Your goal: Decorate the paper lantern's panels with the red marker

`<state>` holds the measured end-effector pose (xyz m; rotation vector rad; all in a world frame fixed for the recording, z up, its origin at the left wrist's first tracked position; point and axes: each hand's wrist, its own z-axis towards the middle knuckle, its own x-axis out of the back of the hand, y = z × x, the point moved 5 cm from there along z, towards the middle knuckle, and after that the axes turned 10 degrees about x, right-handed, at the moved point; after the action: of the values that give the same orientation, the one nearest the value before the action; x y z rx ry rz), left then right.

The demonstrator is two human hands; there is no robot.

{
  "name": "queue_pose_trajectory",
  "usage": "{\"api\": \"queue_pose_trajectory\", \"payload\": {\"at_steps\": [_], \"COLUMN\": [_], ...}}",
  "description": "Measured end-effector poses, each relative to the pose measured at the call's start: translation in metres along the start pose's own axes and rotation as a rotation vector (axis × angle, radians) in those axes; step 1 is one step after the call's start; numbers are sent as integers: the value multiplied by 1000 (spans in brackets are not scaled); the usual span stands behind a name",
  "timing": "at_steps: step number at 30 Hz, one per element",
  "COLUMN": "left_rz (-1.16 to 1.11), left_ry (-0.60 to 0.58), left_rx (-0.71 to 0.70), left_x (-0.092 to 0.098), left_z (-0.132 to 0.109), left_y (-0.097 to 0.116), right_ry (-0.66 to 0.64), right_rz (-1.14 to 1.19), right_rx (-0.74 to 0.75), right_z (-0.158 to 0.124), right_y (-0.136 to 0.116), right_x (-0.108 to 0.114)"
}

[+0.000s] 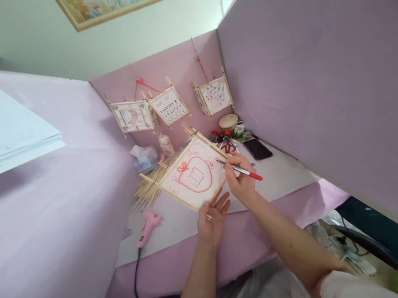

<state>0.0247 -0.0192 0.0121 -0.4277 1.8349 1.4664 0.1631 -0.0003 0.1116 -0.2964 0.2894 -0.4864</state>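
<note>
A lantern frame of thin wooden sticks with a white panel is tilted above the table. Red lines on the panel form a round pouch with a bow, with small marks around it. My left hand supports the lantern at its lower corner, thumb on the near edge and fingers behind it. Pinched in my right hand is a red marker, its tip at the panel's right part, beside small red marks.
A pink glue gun with a dark cord lies at the left. Behind are wooden sticks, a tissue pack, a figurine and a black phone. Decorated lanterns hang at the back; purple partitions flank the table.
</note>
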Motion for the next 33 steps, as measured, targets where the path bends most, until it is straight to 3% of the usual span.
{"api": "queue_pose_trajectory", "payload": {"at_steps": [17,26,33], "left_rz": [-4,9,54], "left_ry": [-22,-24,-7], "left_rx": [3,-8,-7], "left_x": [-2,0,0], "left_z": [0,1,3], "left_y": [-1,0,-3], "right_ry": [-92,101,231], "right_rz": [-13,-5,36], "right_rx": [21,-75,-369], "right_z": [-3,-13,-26], "right_y": [0,14,56], "right_x": [-7,14,29]}}
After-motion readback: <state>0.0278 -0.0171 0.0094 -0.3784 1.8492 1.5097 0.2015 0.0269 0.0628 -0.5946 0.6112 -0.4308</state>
